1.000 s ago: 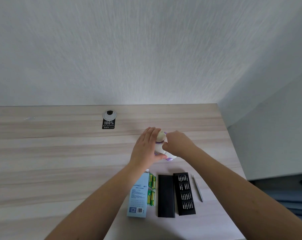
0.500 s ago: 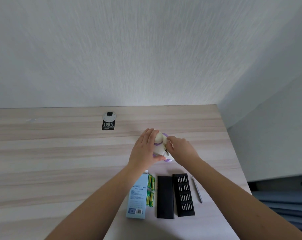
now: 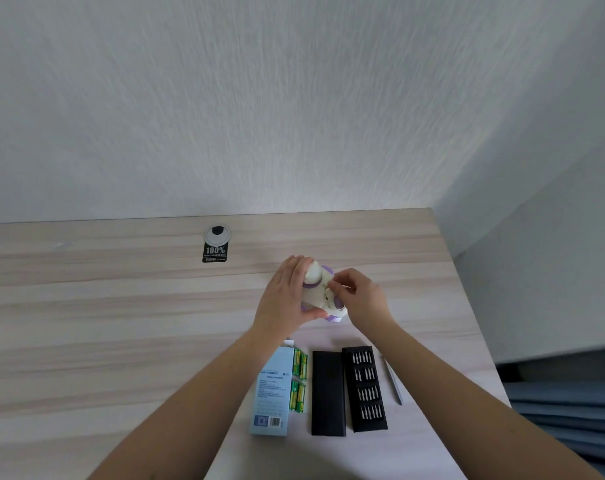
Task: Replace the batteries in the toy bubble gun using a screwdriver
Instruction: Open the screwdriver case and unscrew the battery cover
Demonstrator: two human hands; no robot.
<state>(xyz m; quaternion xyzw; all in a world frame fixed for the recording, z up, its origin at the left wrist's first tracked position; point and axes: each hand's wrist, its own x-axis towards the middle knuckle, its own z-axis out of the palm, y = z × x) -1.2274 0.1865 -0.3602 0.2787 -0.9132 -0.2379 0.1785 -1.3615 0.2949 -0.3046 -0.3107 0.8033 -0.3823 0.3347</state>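
A white and purple toy bubble gun [image 3: 315, 285] stands on the wooden table [image 3: 121, 323]. My left hand [image 3: 287, 299] grips its left side, thumb along its lower front. My right hand [image 3: 360, 299] has its fingertips pinched at a small part on the toy's right side; what they hold is hidden. Several green batteries [image 3: 299, 381] lie near me beside a light blue box [image 3: 271, 393]. A slim grey screwdriver handle [image 3: 391, 381] lies on the table right of the open bit case [image 3: 365, 388].
The bit case's black lid [image 3: 328, 393] lies between the batteries and the bit tray. A round cable grommet with a black "100%" sticker [image 3: 216, 244] sits near the wall. The table's right edge [image 3: 467, 306] drops off close to the tools.
My right hand has shifted slightly and its fingers now pinch at the toy's right side. The left hand keeps the same grip on the toy.
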